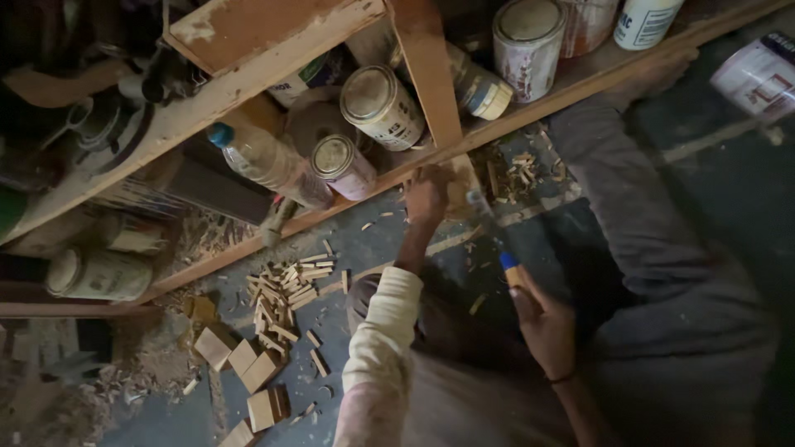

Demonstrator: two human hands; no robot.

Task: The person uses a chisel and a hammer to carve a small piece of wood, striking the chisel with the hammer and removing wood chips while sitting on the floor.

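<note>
We look down at a dusty floor (729, 190) beside a low wooden shelf (207, 103). Our left hand (427, 199) reaches forward in a cream sleeve and presses on a small piece of wood at the foot of the shelf's upright post (424, 66); the fingers are curled on it, but we cannot tell how firmly they grip it. Our right hand (542, 327) is closed around the handle of a tool (509, 266) with a blue and yellow handle — it looks like a chisel or a screwdriver, and its thin shaft points up toward the left hand. The tip ends just beside the left hand, near the post; the tip itself is too blurred for us to see more.

On the shelf, metal paint cans (383, 106) lie on their sides, and a plastic bottle (265, 161) with a blue cap lies next to them. More cans (527, 45) stand on the shelf board further right. On the floor left of our arm lies a heap of small wooden sticks (283, 298), and below it a few flat wooden blocks (244, 360) — some touch one another. Wood chips (523, 170) are scattered near the shelf edge, right of the left hand. A grey trouser leg (654, 248) stretches across the floor on the right side.
</note>
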